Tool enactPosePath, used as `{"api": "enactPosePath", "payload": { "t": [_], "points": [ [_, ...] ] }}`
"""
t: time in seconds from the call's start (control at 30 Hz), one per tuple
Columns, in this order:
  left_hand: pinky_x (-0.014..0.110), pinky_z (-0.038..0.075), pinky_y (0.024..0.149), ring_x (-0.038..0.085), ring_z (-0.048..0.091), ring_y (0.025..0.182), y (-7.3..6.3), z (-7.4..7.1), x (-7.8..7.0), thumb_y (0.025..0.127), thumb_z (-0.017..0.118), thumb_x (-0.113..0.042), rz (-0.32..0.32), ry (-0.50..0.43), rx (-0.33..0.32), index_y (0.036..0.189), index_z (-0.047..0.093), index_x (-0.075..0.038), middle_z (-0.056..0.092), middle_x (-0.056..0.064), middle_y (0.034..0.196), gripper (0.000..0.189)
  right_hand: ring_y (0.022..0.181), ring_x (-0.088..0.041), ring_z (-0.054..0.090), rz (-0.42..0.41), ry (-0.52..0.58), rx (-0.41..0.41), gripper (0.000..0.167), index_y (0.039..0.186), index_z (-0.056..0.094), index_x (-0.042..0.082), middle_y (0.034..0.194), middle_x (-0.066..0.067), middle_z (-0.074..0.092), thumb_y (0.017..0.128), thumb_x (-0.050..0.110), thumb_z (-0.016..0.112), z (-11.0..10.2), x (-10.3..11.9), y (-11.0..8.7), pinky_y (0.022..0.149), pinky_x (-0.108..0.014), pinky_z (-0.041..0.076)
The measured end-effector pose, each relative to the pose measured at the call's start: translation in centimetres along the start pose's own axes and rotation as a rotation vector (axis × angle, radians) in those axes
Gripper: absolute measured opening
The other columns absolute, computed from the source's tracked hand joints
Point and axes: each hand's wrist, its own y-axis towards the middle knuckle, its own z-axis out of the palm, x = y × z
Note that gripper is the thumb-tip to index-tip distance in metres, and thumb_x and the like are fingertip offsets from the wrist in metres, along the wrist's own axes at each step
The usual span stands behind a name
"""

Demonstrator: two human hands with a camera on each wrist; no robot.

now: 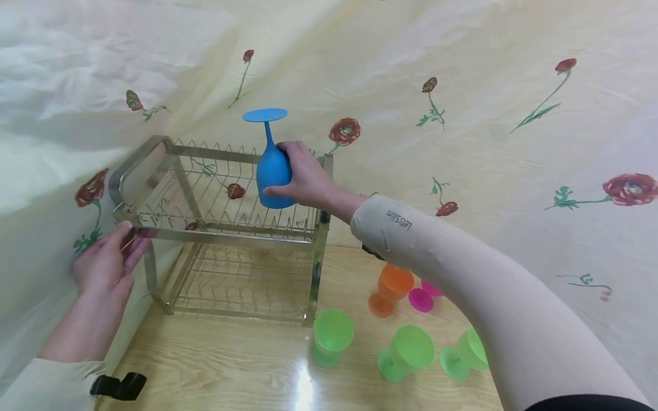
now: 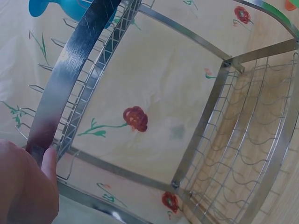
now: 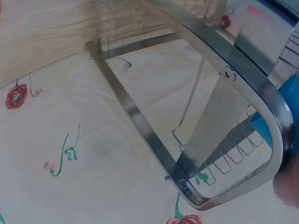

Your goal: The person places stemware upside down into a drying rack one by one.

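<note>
Left of frame centre, the right grip [image 1: 305,180] clasps an inverted blue goblet [image 1: 272,170] by its bowl, presumably for control, at the metal rack [image 1: 231,238] that the left grip [image 1: 105,262] clasps, apparently for steadiness.

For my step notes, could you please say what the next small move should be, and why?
Probably ease the blue goblet down until its rim rests on the upper tier of the rack: the right hand holds it upside down there, the left hand holds the rack at its left end, and whether the rim already touches is unclear.
</note>
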Motion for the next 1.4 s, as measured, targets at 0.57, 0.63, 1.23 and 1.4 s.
{"api": "enactPosePath", "payload": {
  "t": [0.57, 0.63, 1.23, 1.4],
  "points": [
    [0.029, 0.065, 0.082, 0.024, 0.081, 0.079, 0.12, 0.04, 0.06, 0.093, 0.083, -0.001, 0.002, -0.001, -0.015, 0.105, 0.073, -0.004, 0.078, 0.012, 0.089, 0.016, 0.146, -0.034, 0.046, -0.002, -0.186, 0.111, 0.096, 0.161, 0.031, 0.000, 0.156, -0.021, 0.042, 0.092, 0.038, 0.086, 0.02, 0.14, 0.90, 0.121, -0.047, 0.047],
    [0.029, 0.065, 0.081, 0.024, 0.081, 0.078, 0.15, 0.02, 0.04, 0.092, 0.083, 0.000, 0.004, -0.004, -0.019, 0.105, 0.073, -0.004, 0.078, 0.012, 0.088, 0.017, 0.148, -0.035, 0.045, 0.007, -0.173, 0.116, 0.098, 0.162, 0.029, 0.000, 0.158, -0.021, 0.040, 0.092, 0.037, 0.086, -0.02, 0.11, 0.87, 0.121, -0.048, 0.046],
    [0.029, 0.065, 0.081, 0.024, 0.081, 0.079, 0.31, -0.05, 0.13, 0.091, 0.084, -0.001, 0.017, 0.012, -0.024, 0.106, 0.072, -0.005, 0.079, 0.011, 0.090, 0.019, 0.139, -0.031, 0.051, 0.019, -0.132, 0.093, 0.075, 0.155, 0.046, 0.000, 0.148, -0.018, 0.050, 0.098, 0.035, 0.080, -0.65, -0.37, 0.82, 0.116, -0.044, 0.051],
    [0.029, 0.065, 0.080, 0.025, 0.081, 0.077, 0.45, 0.02, 0.22, 0.092, 0.083, 0.000, 0.026, 0.011, -0.031, 0.104, 0.072, -0.004, 0.079, 0.011, 0.089, 0.017, 0.142, -0.032, 0.053, 0.064, -0.090, 0.124, 0.080, 0.157, 0.040, -0.001, 0.154, -0.019, 0.051, 0.099, 0.036, 0.079, -0.28, -0.51, 0.84, 0.116, -0.043, 0.051]
  ]
}}
